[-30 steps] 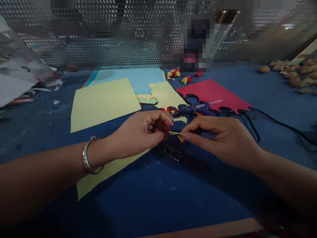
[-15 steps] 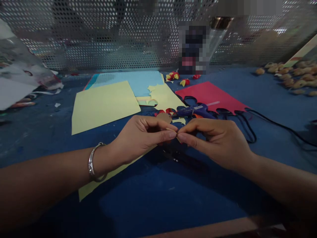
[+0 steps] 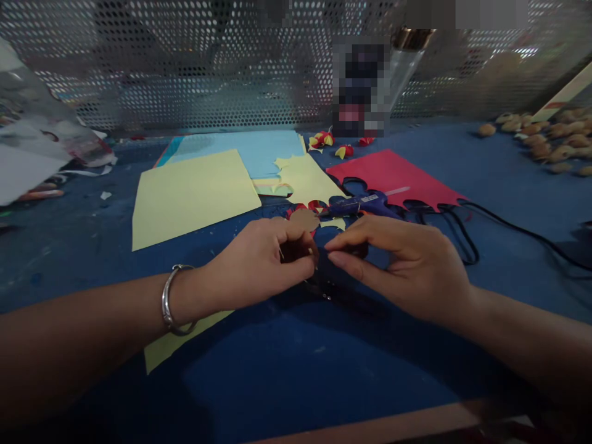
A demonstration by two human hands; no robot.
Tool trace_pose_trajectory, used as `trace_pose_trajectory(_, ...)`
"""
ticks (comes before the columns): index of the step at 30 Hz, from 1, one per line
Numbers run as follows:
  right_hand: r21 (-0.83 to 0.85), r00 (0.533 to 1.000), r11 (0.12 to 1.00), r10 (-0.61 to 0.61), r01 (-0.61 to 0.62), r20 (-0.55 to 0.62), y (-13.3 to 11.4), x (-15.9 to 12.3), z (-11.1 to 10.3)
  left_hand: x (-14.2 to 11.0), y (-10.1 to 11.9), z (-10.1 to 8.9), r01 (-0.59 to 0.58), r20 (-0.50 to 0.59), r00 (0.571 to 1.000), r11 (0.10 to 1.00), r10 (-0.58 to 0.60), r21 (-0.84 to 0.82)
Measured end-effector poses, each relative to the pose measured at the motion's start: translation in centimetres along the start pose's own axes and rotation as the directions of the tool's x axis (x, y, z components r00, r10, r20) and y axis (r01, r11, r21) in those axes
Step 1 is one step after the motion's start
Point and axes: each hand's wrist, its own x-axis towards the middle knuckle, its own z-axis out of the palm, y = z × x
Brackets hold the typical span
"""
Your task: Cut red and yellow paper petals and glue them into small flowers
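Note:
My left hand (image 3: 263, 262), with a silver bangle (image 3: 169, 302) on its wrist, has its fingers curled around a small piece of paper. Only a pale edge of the paper shows at the fingertips; the rest is hidden. Opposite, my right hand (image 3: 407, 259) has thumb and forefinger tips almost together, and nothing shows between them. Just beyond my left fingers lies a brown scalloped cardboard piece (image 3: 303, 220) with red and yellow paper bits beside it. A blue glue gun (image 3: 365, 203) lies past my right hand. Beneath the hands is a dark, shadowed tool (image 3: 326, 296), perhaps scissors.
Yellow sheets (image 3: 198, 197) and a light blue sheet (image 3: 235, 151) lie at the back left. A cut red sheet (image 3: 393, 176) and black cord (image 3: 522, 231) are to the right. Small red-yellow paper shapes (image 3: 345, 152), peanut-like objects (image 3: 555, 139) and a perforated metal panel (image 3: 208, 68) stand farther back.
My hands have come slightly apart. My left fingers have curled inward with the small paper, while my right fingertips no longer touch it.

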Motion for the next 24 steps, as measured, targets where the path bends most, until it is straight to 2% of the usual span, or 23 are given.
trace_pose_trajectory(5,0.026,0.993,0.995,-0.095,0.093,0.07,0.3,-0.2,0.6,-0.3,0.2,0.2,-0.049,0.044,0.998,0.969,0.039,0.241)
trace_pose_trajectory(11,-0.014,0.982,0.988,-0.149,0.151,0.117,0.4,-0.2,1.1,-0.3,0.5,0.4,-0.094,0.102,0.993,0.923,0.06,0.373)
trace_pose_trajectory(17,-0.053,0.982,0.988,-0.14,0.148,0.125,0.0,-0.2,1.2,-0.5,0.7,0.4,-0.101,0.104,0.992,0.932,0.068,0.349)
trace_pose_trajectory(21,-0.042,0.991,0.995,-0.085,0.089,0.104,-0.2,-0.1,1.3,-0.4,0.7,0.2,-0.106,0.108,0.991,0.96,0.08,0.261)
trace_pose_trajectory(24,-0.01,0.997,0.999,-0.032,0.032,0.073,-0.3,0.0,1.1,-0.3,0.4,0.1,-0.058,0.123,0.992,0.98,0.034,0.193)
